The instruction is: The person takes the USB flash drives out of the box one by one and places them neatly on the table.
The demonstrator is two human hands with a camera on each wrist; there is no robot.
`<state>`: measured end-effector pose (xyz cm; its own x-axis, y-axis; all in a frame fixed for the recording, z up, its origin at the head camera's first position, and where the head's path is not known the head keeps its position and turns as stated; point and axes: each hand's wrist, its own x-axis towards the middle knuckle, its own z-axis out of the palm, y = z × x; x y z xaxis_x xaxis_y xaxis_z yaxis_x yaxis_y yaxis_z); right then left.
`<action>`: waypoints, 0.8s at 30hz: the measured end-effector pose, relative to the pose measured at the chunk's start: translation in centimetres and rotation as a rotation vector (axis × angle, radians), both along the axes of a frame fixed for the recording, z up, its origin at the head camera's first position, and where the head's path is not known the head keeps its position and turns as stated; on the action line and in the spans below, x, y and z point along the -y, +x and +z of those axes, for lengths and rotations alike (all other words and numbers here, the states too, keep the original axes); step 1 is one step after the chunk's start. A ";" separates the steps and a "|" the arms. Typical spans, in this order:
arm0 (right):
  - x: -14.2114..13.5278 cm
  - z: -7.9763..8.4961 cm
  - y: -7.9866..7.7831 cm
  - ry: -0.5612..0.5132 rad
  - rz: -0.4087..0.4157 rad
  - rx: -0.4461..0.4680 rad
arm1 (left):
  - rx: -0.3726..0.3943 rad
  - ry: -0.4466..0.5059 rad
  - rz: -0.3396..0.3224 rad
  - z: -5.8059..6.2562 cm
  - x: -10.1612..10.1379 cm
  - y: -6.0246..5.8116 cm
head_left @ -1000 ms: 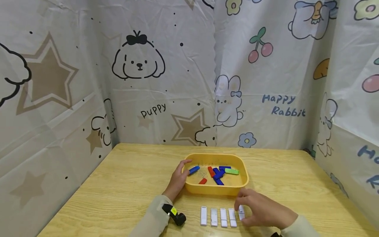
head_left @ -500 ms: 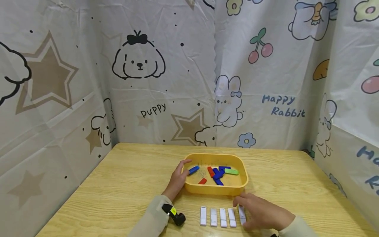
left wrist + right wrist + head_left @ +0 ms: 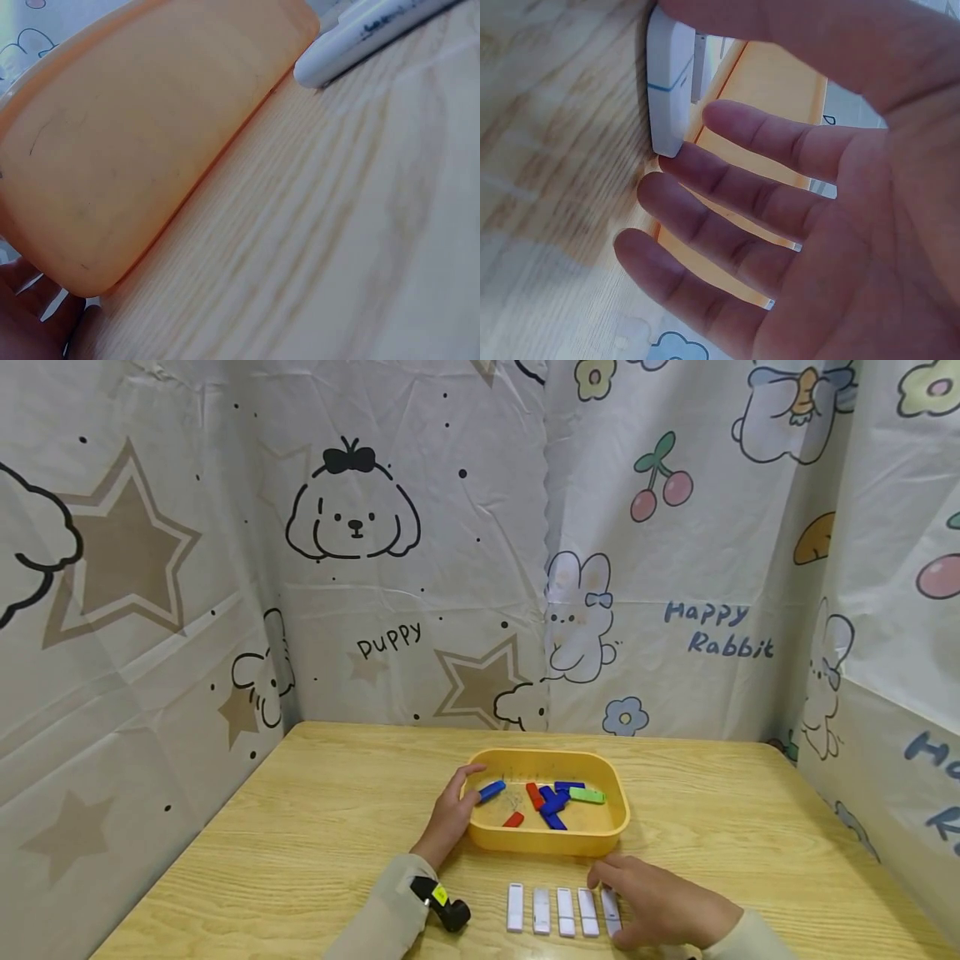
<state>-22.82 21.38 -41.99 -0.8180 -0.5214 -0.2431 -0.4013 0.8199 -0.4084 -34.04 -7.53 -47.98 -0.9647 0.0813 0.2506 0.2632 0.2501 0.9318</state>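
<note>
The cloth backdrop [image 3: 480,560] bears the printed words "Puppy" [image 3: 389,642] and, farther right, "Happy Rabbit" [image 3: 720,628].

A wood-grain table [image 3: 300,827] spans 8 to 4 o'clock through 6. Creased, pale printed sheeting [image 3: 472,585] encloses it from 9 through 12 to 3 o'clock. Cherry motif [image 3: 662,477]: between 1 and 2 o'clock.

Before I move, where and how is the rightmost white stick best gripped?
Probably by its two short ends, from the right: the rightmost white stick lies flat, pointing away from the person, and the next white stick sits close on its left, crowding that long side.
</note>
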 end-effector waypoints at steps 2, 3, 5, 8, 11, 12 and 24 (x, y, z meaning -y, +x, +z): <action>0.0 0.0 0.0 0.000 -0.005 0.007 | -0.003 -0.002 0.002 0.0 0.0 0.0; 0.0 0.0 0.0 0.001 -0.008 0.010 | -0.004 -0.002 0.003 0.1 0.0 0.1; 0.0 0.1 0.0 0.005 -0.016 0.014 | -0.004 -0.003 0.003 0.1 0.0 0.1; 0.2 0.0 0.0 0.010 -0.035 0.022 | 0.000 0.001 0.001 0.2 0.0 0.2; 0.3 -0.1 0.0 0.019 -0.046 0.026 | 0.000 0.003 -0.003 0.1 0.0 0.2; 0.3 -0.1 0.0 0.021 -0.049 0.027 | 0.000 0.002 -0.004 0.1 0.0 0.2; 0.2 -0.3 0.0 0.033 -0.038 0.016 | 0.007 -0.002 0.000 0.2 -0.1 0.2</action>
